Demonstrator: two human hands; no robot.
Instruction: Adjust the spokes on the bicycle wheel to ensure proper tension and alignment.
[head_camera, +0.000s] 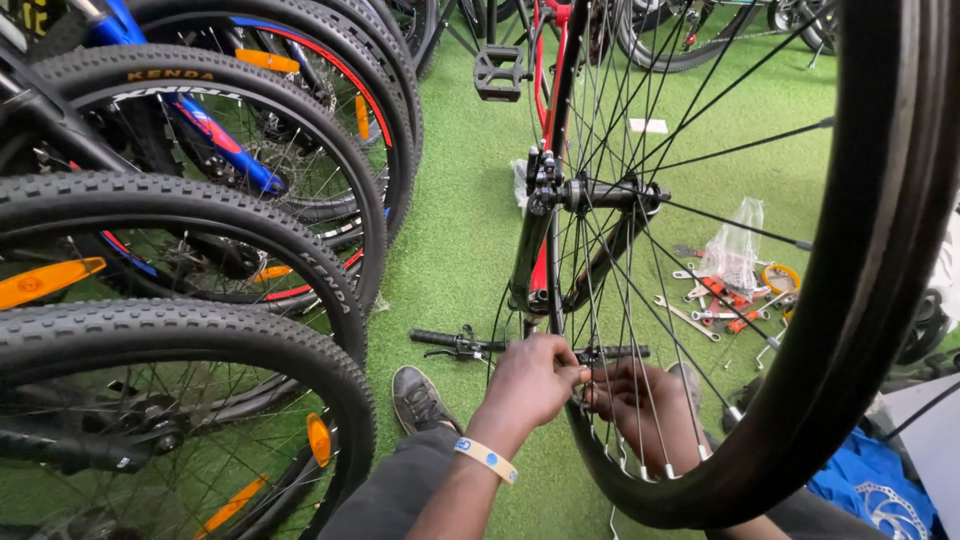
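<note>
parked bikes: row of knobby tyres (180, 200) at far left, orange reflectors, standing on green turf floor (450, 230)
shoe: dark sneaker (418, 398) on the turf, just left of the hands
left hand: (530, 385) closed, fingers pinched on a small part at the spokes near the rim; pale wristband
handlebar: (470, 345) lies on the turf just behind the hands
right hand: (635, 405) behind the spokes, fingers curled; what it grips, cannot tell
front wheel: (870, 250) upright in upturned black fork (530, 250), hub above the hands
tools: spanners (700, 305) scattered on the turf at right, well apart
step: likely adjusting a spoke fitting
next: needs steady pinch, both hands either side of the spokes
</note>
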